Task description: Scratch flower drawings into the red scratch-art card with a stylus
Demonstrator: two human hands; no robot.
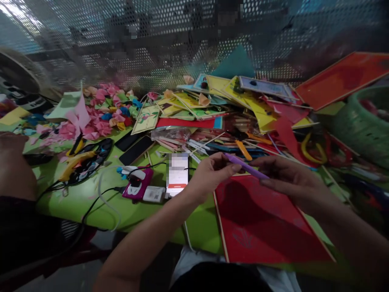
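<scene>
Currently, the left grip [217, 171] and the right grip [290, 176] are both closed on a purple pen [248, 167], one at each end, above the far part of a red board [258, 219] on the green bench [203, 227]. Right beyond the pen, loose sticks [173, 144] and piled cards [212, 85] crowd the surface. A lit phone [178, 174], a power strip [137, 187] and cables [92, 204] lie left of the left grip. Scissors [316, 159] and a green bowl [355, 121] stand beyond the right grip; paper scraps [101, 115] heap at far left, near another person's arm [15, 170].
</scene>
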